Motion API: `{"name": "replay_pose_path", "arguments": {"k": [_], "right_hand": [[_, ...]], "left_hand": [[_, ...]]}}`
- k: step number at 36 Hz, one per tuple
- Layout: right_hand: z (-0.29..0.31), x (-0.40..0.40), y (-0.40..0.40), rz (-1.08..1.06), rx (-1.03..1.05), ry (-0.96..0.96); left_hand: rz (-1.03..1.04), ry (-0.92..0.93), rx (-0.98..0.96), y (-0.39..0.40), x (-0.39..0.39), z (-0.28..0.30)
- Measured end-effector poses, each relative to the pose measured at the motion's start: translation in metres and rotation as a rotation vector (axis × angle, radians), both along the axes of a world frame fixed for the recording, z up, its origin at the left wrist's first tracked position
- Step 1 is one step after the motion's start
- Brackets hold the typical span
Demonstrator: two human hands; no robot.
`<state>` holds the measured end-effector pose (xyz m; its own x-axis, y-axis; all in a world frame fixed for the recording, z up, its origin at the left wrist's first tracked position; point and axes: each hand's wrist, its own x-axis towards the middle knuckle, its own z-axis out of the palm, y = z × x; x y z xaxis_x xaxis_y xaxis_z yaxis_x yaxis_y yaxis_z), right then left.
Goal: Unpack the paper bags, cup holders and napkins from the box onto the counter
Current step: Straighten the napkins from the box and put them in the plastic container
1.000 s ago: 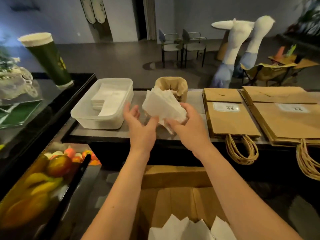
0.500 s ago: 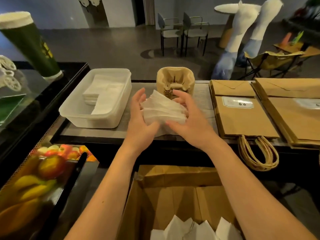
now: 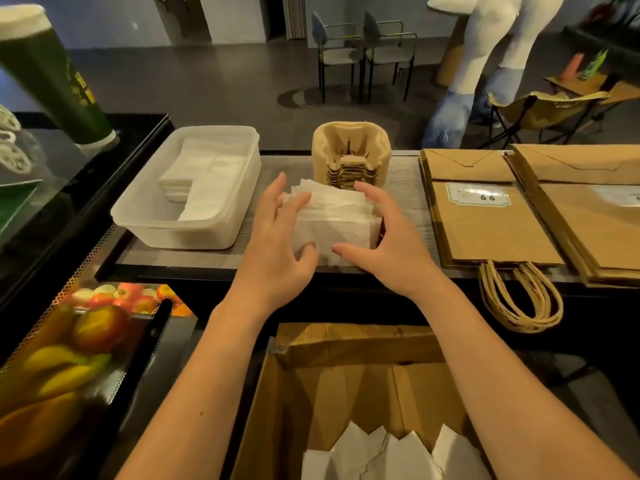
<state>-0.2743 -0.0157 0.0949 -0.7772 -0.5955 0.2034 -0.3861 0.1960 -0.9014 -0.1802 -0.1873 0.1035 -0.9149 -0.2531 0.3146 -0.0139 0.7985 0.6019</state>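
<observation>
A stack of white napkins (image 3: 334, 220) lies on the grey counter (image 3: 194, 261), just in front of a nested pile of tan pulp cup holders (image 3: 351, 154). My left hand (image 3: 277, 237) is at the stack's left side with fingers spread, touching its edge. My right hand (image 3: 391, 244) cups the right side, fingers apart and a small gap showing. Flat brown paper bags (image 3: 485, 226) with twine handles lie to the right, beside a second pile (image 3: 595, 220). The open cardboard box (image 3: 346, 375) stands below the counter with white folded paper (image 3: 374, 455) inside.
A clear plastic tub (image 3: 187, 233) holding more white napkins (image 3: 204, 181) sits left of the stack. A tall green cup (image 3: 52, 74) stands on the black glass case at the far left. A fruit picture panel (image 3: 69, 341) is at the lower left. Chairs stand beyond the counter.
Both hands brought the napkin stack down from the air onto the counter in front of the cup holders. Their fingers have since loosened and spread at its sides.
</observation>
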Motion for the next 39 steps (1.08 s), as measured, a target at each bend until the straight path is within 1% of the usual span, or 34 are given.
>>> {"name": "replay_pose_path", "arguments": {"k": [3, 5, 7, 9, 11, 13, 16, 18, 21, 24, 25, 26, 27, 30, 31, 32, 34, 39], "right_hand": [[0.001, -0.001, -0.002, -0.005, 0.004, 0.007], [0.003, 0.000, -0.005, -0.016, -0.003, 0.025], [0.006, 0.001, -0.007, -0.017, -0.009, 0.043], [0.005, 0.002, -0.006, -0.001, -0.018, 0.043], [0.003, 0.003, -0.005, 0.007, -0.026, 0.043], [0.001, 0.004, -0.004, 0.007, -0.028, 0.051], [0.000, 0.003, -0.005, 0.016, -0.022, 0.004], [0.001, 0.001, -0.006, 0.025, 0.007, -0.028], [0.001, 0.001, -0.009, 0.033, 0.036, -0.072], [0.003, 0.001, -0.011, 0.035, 0.038, -0.078], [0.003, 0.001, -0.011, 0.023, 0.028, -0.073], [0.002, 0.000, -0.011, 0.000, 0.016, -0.071], [0.002, 0.000, -0.010, -0.029, 0.001, -0.075], [0.002, -0.001, -0.007, -0.067, -0.036, -0.102], [0.002, -0.001, -0.007, -0.070, -0.045, -0.111], [0.003, -0.001, -0.006, -0.070, -0.054, -0.119], [0.006, -0.001, -0.008, -0.059, -0.065, -0.132], [0.008, -0.001, -0.014, -0.006, -0.055, -0.142]], "left_hand": [[0.017, -0.040, 0.064, 0.002, 0.000, -0.003], [-0.011, 0.006, 0.116, 0.004, 0.000, -0.003], [-0.065, 0.079, 0.092, 0.005, 0.001, -0.004], [-0.063, 0.110, -0.044, 0.006, 0.001, -0.004], [-0.024, 0.106, -0.237, 0.006, 0.000, -0.002], [-0.022, 0.066, -0.391, 0.008, 0.000, 0.003], [-0.033, -0.016, -0.559, 0.014, -0.002, 0.008], [-0.016, -0.061, -0.630, 0.018, -0.002, 0.008], [-0.005, -0.134, -0.675, 0.027, -0.003, 0.010], [-0.062, -0.125, -0.711, 0.030, -0.007, 0.013], [-0.067, -0.105, -0.671, 0.027, -0.007, 0.016], [-0.053, -0.089, -0.572, 0.022, -0.007, 0.017], [-0.023, -0.077, -0.416, 0.016, -0.006, 0.018], [0.079, -0.062, 0.251, 0.002, -0.002, 0.017], [0.094, -0.078, 0.435, 0.000, -0.002, 0.016], [0.091, -0.096, 0.549, -0.001, -0.002, 0.015], [0.059, -0.097, 0.650, 0.000, -0.004, 0.013], [-0.084, -0.004, 0.866, 0.004, -0.008, 0.013]]}}
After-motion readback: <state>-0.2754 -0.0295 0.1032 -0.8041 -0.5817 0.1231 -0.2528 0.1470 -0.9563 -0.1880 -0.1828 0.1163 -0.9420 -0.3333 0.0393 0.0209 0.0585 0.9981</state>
